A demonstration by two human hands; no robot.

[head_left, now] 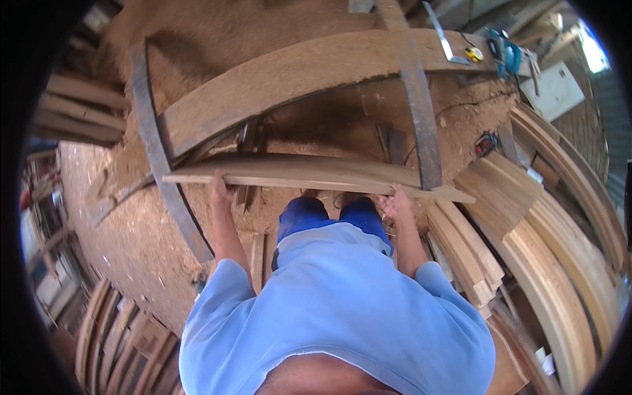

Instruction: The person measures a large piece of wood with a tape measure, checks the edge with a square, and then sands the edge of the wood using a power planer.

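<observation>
Board (303, 169) sits in our two-handed grip, left hand (222, 189) and right hand (397, 206) grasping its near edge, well apart.

White glare (594, 51) burns upper right, shadows (316, 128) fall soft, edges bend.

Dusty brown floor (131, 243), bright upper-right opening (594, 50)

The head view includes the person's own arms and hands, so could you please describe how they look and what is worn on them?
The left hand and right hand are bare, without gloves. The left forearm and right forearm are uncovered too, with no watch, cable or marking discernible. The left sleeve and right sleeve are light blue, loose and short.
</observation>
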